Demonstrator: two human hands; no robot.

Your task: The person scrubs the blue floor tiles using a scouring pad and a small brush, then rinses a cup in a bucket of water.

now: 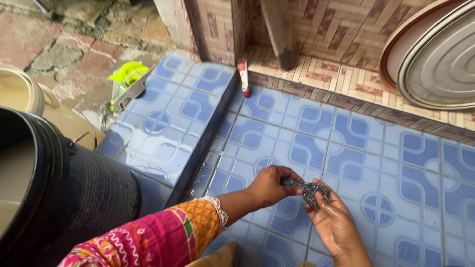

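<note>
A dark grey steel-wool scrubber (309, 189) hangs just above the blue patterned floor tiles (366, 163), low in the middle of the head view. My left hand (269, 187), reaching out of a bright pink and orange sleeve, pinches the scrubber's left end. My right hand (335, 225) comes up from the bottom edge and grips its right end with the fingertips. Both hands pull on the same scrubber, which is stretched between them.
A large black drum (74, 193) stands at the left, a cream tub (20, 91) behind it. A small red-and-white tube (243, 78) lies by the tiled step. A green plastic item (127, 74) rests at the upper left. Round metal lids (440, 54) lean at the upper right.
</note>
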